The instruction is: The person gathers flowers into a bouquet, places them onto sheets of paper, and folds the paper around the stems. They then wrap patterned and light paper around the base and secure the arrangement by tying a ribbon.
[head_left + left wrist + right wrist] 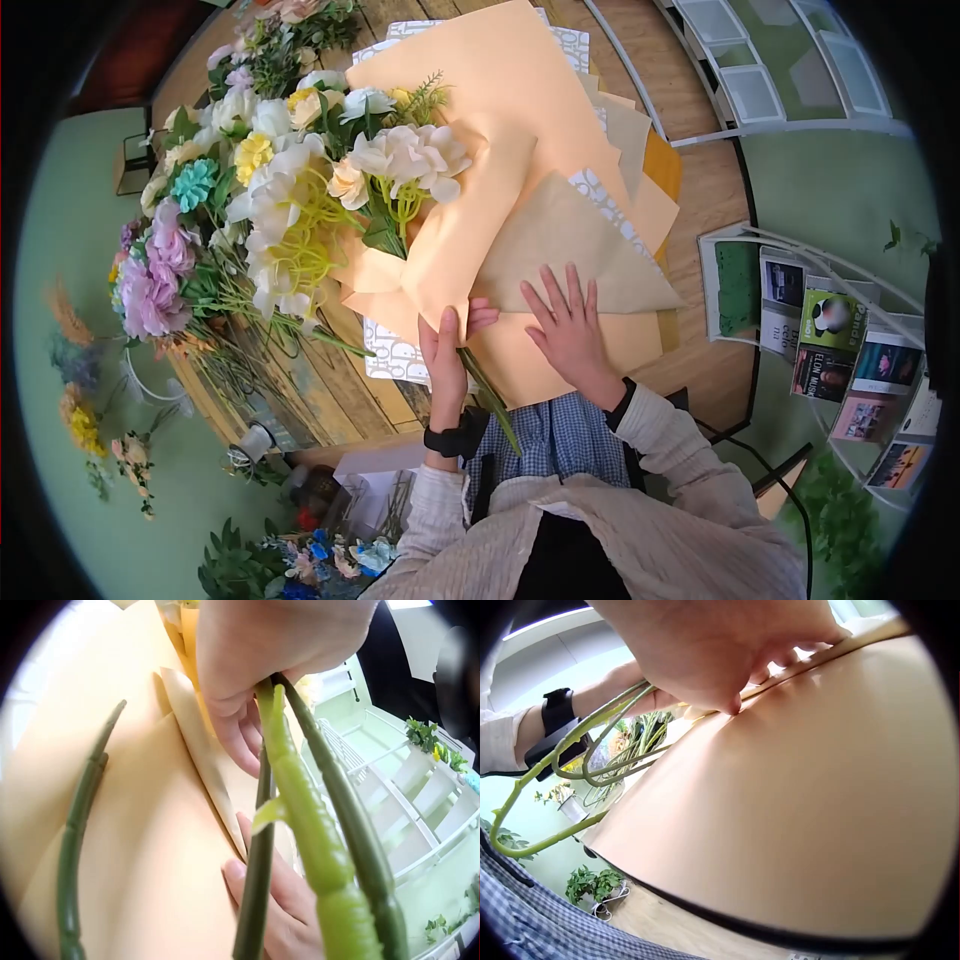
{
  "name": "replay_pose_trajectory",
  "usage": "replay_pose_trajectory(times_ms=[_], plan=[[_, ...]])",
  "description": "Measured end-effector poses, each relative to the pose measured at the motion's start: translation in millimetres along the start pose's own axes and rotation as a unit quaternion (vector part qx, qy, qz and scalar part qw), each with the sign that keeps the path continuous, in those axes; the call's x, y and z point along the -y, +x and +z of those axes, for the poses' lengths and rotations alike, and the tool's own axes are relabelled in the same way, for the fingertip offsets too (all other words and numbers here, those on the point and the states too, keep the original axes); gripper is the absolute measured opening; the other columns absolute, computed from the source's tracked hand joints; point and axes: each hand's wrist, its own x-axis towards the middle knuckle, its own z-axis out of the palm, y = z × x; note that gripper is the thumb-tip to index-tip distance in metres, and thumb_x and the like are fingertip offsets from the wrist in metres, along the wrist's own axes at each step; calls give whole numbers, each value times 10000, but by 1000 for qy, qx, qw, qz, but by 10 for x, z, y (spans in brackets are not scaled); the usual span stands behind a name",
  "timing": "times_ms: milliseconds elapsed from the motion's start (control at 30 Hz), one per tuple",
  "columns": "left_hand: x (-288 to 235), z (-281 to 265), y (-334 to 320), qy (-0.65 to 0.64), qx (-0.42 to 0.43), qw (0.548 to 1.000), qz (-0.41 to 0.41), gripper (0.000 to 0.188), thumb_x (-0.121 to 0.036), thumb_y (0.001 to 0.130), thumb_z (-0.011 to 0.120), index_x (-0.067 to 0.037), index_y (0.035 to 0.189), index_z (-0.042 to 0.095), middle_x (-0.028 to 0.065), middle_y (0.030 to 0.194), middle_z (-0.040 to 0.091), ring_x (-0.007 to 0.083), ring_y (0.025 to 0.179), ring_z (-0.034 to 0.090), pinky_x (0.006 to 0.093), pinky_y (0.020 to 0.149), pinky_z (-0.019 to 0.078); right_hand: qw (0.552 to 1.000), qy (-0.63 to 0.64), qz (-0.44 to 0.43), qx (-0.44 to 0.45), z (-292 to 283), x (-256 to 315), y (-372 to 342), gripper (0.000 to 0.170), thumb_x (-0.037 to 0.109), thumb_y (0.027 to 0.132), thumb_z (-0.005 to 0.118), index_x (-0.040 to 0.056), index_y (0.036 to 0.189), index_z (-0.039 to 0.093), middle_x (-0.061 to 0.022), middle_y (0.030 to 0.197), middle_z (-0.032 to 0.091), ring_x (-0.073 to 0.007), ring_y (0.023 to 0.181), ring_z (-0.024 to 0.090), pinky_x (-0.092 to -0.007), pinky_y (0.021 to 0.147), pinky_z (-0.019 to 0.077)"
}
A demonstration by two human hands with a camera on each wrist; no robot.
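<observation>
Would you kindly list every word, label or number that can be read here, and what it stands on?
"ELON MUSK": on a dark cover.
"Panda": on a green cover.
Lettering on the other covers and the patterned paper: too small or blurred to read surely.
Peach paper: no text visible.

Right of the wrapped bouquet (425,165) we've got room over the flat khaki sheet (580,235). Lower right of the bouquet, the right fingers (575,292) block us. Left of the bouquet: loose flower pile (195,184). Below it: left fingers (483,316), protruding stems (488,392).
</observation>
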Motion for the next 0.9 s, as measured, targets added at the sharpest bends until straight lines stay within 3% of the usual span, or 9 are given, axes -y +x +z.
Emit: replay_pose_trajectory(times_ms=[300, 600, 767, 900], plan=[[107, 46, 94, 11, 23, 999, -45, 307, -196, 884, 355, 17, 1104, 330, 188, 910, 544, 243, 815, 566, 331, 738, 468, 1000, 16, -16, 6, -11, 0, 57, 613, 337, 748, 511, 163, 1281, 263, -100, 1338, 187, -333, 1217, 167, -509, 957, 167], [102, 106, 113, 15, 21, 999, -19, 288, -180, 887, 341, 33, 1078, 376, 167, 920, 553, 209, 837, 555, 304, 753, 452, 999, 18, -24, 11, -58, -1, 117, 593, 375, 769, 470, 172, 1284, 256, -83, 1342, 186, -331, 1222, 154, -533, 947, 153], [72, 87, 106, 0, 44, 998, -45, 296, -177, 885, 351, 32, 1093, 373, 156, 962, 545, 202, 863, 546, 301, 776, 438, 999, 17, -28, 19, -72, 4, 138, 575, 372, 771, 471, 221, 1283, 258, -73, 1341, 192, -323, 1221, 159, -548, 940, 151], [142, 67, 109, 42, 13, 999, 2, 318, -187, 881, 365, 25, 1118, 369, 143, 1001, 532, 200, 912, 525, 309, 825, 407, 999, 22, -42, 12, -71, -6, 156, 568, 370, 768, 476, 247, 1279, 262, -69, 1339, 196, -316, 1222, 159, -542, 942, 155]])
